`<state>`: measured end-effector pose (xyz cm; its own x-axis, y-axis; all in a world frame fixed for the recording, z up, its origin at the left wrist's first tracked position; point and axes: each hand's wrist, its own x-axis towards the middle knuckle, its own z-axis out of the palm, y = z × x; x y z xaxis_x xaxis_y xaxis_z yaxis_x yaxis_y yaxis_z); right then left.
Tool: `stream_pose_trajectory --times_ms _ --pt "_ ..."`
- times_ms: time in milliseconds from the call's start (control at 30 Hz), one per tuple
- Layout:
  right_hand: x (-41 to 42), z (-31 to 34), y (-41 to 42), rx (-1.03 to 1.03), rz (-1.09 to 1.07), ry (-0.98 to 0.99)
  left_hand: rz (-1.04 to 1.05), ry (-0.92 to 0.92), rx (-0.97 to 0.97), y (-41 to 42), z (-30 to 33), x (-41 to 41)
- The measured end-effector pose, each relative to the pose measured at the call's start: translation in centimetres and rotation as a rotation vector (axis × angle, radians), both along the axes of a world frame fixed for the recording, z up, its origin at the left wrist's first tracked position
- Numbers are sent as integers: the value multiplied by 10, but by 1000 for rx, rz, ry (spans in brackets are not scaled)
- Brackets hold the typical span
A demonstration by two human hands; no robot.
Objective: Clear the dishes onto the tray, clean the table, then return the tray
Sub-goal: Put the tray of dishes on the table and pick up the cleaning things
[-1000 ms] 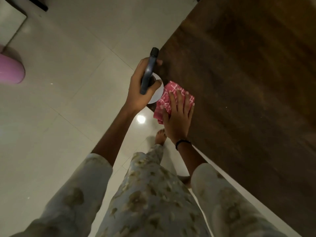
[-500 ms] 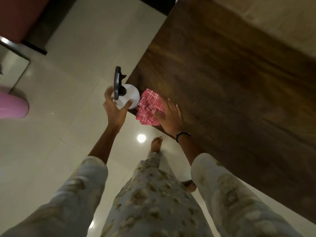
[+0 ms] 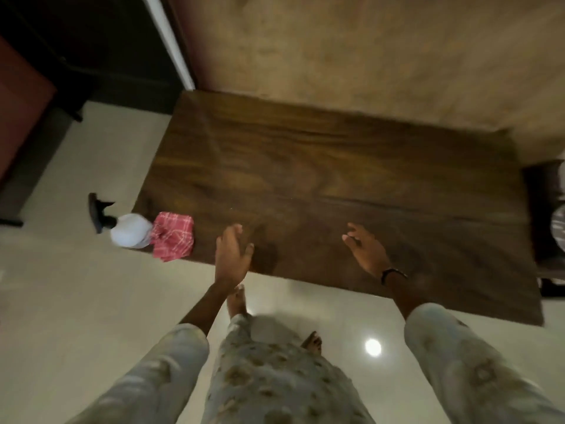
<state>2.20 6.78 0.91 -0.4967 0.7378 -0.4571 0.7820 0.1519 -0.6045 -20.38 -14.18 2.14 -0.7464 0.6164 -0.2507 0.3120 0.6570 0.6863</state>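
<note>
Your left hand (image 3: 232, 255) and right hand (image 3: 365, 250) hover over the near edge of the table (image 3: 336, 185), fingers loose, holding nothing. The red cloth (image 3: 173, 235) lies at its left corner, touching the spray bottle (image 3: 128, 230).

Table (image 3: 351, 179) top open across centre and right; spray bottle (image 3: 130, 231), cloth (image 3: 172, 235) crowd near-left corner.

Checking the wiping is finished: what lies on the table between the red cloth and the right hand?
In the head view, only the left hand over bare table wood separates the red cloth from the right hand.
</note>
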Motion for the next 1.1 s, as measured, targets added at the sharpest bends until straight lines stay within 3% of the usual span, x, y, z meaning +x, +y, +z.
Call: stream_pose_trajectory --times_ms 333,500,800,1100 --pt "191 69 100 30 -220 19 -311 -109 93 177 63 164" --pt "255 75 157 57 -218 -15 -476 -101 64 244 66 217" --pt "374 59 270 39 -369 -74 -536 -183 -65 360 43 327" --pt "512 46 371 175 -570 -207 -585 -288 -107 455 35 446"
